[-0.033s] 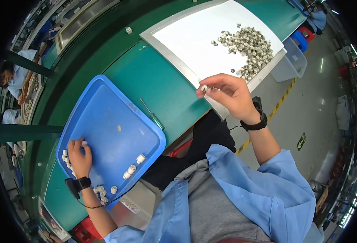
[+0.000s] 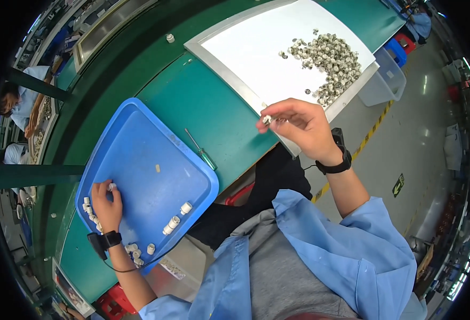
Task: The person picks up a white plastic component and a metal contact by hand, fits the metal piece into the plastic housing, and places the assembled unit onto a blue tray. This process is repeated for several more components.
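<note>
My left hand is over the left side of a blue tray, thumb and fingers closed on a small white cylindrical part. More white cylindrical parts lie in the tray, along its left side, lower corner and lower right. Held up above the bench edge, my right hand pinches a small white piece with dark metal between thumb and fingertips. Beyond it, a pile of similar small white-and-metal pieces is spread on a white board with a metal frame.
A screwdriver with a green handle lies by the tray's right rim on the green bench. A single white part stands farther back. Clear plastic bins stand right of the bench. Co-workers sit across at the left.
</note>
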{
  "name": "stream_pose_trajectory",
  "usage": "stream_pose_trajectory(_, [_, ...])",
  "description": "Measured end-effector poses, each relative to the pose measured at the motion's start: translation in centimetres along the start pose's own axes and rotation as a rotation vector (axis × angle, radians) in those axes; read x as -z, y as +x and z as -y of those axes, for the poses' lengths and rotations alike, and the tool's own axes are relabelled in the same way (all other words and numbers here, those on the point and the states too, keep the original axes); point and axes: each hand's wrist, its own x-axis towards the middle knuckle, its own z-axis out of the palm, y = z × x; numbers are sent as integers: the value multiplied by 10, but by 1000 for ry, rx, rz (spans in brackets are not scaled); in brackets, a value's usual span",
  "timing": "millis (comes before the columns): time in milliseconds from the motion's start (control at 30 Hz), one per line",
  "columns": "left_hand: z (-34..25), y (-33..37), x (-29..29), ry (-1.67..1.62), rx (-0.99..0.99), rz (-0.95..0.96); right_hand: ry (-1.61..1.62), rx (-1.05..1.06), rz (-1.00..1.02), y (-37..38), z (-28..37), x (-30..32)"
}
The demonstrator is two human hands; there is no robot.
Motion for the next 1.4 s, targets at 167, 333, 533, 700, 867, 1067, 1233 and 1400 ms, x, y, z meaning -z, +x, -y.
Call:
stream_pose_trajectory(167, [-29,5,-11,-133,128,-7,240,14,19,-11,-2,-20])
stream_pose_trajectory(333, [-44,0,-4,-109,43,-40,266,39,63,-14,-5,-31])
stream_pose_trajectory(533, [-162,-15,2,-972,72,-91,303,78,59,-21,-13,-49])
stream_pose_trajectory(700, [-255,-25,-6,-1336,-27,-13,292,153,56,-28,-12,-69])
stream_pose_trajectory(867, [-296,-42,-18,-1578,156,15,60,380,82,-25,-9,-60])
stream_pose_trajectory(1067, [-297,-42,-15,-1467,10,40,-275,405,67,-25,17,-42])
stream_pose_trajectory(1233, [-298,-42,-14,-1418,-41,69,-209,382,193,-19,20,-40])
stream_pose_trajectory(1400, [-292,-37,-7,-1442,-95,227,-129,283,377,-8,24,-28])
